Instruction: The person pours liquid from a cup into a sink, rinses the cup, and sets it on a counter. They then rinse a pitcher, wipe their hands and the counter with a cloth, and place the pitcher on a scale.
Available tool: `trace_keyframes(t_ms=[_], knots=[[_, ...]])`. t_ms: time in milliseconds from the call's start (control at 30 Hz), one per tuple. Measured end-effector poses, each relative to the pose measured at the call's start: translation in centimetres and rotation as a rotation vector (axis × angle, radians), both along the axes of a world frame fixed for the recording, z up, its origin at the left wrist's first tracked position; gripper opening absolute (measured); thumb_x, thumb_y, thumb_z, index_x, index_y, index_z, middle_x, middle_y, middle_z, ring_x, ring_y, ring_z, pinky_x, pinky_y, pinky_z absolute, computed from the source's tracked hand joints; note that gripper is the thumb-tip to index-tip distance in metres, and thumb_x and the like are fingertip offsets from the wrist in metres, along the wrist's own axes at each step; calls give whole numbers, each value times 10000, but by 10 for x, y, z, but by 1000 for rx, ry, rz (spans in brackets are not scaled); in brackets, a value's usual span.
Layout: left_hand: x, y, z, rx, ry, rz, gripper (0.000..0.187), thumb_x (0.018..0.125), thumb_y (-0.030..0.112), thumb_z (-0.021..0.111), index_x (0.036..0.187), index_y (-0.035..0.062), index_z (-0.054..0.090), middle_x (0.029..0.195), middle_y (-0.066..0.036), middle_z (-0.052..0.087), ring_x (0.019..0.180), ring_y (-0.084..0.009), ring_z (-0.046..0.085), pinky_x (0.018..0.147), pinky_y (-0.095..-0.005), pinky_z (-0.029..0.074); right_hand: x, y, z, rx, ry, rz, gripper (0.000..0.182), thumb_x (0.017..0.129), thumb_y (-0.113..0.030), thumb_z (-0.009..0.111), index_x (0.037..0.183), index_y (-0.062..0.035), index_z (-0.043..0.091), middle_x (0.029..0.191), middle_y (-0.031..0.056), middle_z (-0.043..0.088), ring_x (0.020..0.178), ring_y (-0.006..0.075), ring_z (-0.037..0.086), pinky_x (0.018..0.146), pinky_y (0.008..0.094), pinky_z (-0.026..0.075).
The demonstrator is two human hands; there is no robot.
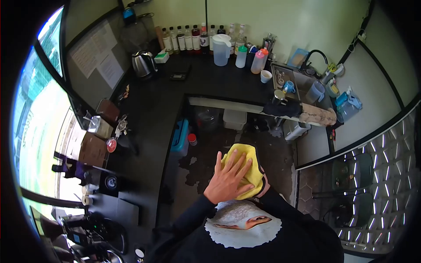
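Note:
In front of my body, above the floor, is a yellow cloth [254, 174] with a dark edge. My left hand [227, 179] lies flat on top of it, fingers stretched and spread apart. From the right side my right hand [265, 186] holds the cloth from behind. Only a strip of that hand shows at the dark edge; its fingers are hidden behind the cloth. I cannot see whether anything is wrapped inside the cloth.
A black counter [153, 103] runs along the left and back. On it stand a kettle [144, 64], a pitcher [222, 50], several bottles and a white cup [266, 76]. The sink [302, 83] is at back right. A blue-lidded box [180, 136] sits below the counter.

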State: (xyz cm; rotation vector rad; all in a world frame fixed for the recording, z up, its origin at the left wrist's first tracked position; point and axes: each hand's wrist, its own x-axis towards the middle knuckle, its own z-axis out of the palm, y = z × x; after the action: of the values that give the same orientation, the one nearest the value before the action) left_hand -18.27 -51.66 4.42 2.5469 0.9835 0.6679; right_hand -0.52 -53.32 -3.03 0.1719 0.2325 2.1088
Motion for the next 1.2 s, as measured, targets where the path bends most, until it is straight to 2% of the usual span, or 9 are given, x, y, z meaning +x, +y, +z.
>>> trace_keyframes(t_ms=[33,267,333,433,533,667,767,1000,1200], knots=[[3,17,-5,32,49,7,716,937,443,656,1509,66,447,1579,-159,397,1519,-387,247,1233,-596,115,4,11,-59,-38,-318,-84,599,1087,-507,314,1593,-187,307,1651,110,288,1477,315,366,1211,520,319],[5,121,12,-4,-304,-204,568,908,231,734,1393,7,543,1407,-155,587,1367,-379,497,1170,-557,334,49,154,41,106,-637,-521,800,1006,-689,388,1500,-61,441,1449,137,554,1319,320,552,1137,469,404],[2,142,-3,-163,-356,-291,548,926,257,716,1373,-12,547,1348,-174,624,1307,-370,557,1144,-540,383,73,203,20,309,-1609,-730,836,1000,-685,403,1486,-5,429,1515,147,465,1409,331,443,1165,415,348],[-2,171,-22,-278,-274,-295,546,944,289,694,1366,-24,542,1320,-196,632,1238,-385,597,1119,-523,419,87,285,27,706,-2523,-636,803,975,-654,454,1561,-114,354,1640,191,189,1515,388,202,1161,675,184],[-6,202,-34,-371,-215,-236,575,950,366,671,1350,-30,553,1293,-205,643,1183,-412,616,1097,-504,445,93,370,-23,702,-2777,-128,807,962,-686,453,1582,-182,347,1632,213,242,1518,421,187,1122,758,133],[-3,261,-33,-407,-198,-3,576,1002,471,555,1281,-30,610,1231,-201,672,1137,-406,638,1049,-496,483,104,453,-126,589,-2653,-306,785,964,-671,459,1574,-186,367,1636,219,249,1523,426,177,1122,763,124],[10,313,-13,-373,-152,128,612,1043,505,441,1268,-38,611,1238,-197,671,1134,-424,632,1033,-504,485,94,484,-155,470,-3215,-461,717,975,-610,479,1532,-162,426,1612,220,305,1491,430,260,1134,734,155],[39,394,2,-397,-133,291,675,1026,591,412,1201,-14,654,1210,-176,690,1110,-401,656,1018,-501,498,20,620,-131,1005,-2822,-619,616,952,-513,561,1439,-137,533,1532,212,425,1442,420,341,1122,689,224],[35,418,-9,-441,-111,321,692,1033,583,389,1206,-35,649,1176,-205,695,1102,-409,659,1025,-515,488,1,529,-127,1622,-2198,-487,535,884,-380,686,1370,-178,593,1495,138,480,1412,321,403,1112,529,328]])
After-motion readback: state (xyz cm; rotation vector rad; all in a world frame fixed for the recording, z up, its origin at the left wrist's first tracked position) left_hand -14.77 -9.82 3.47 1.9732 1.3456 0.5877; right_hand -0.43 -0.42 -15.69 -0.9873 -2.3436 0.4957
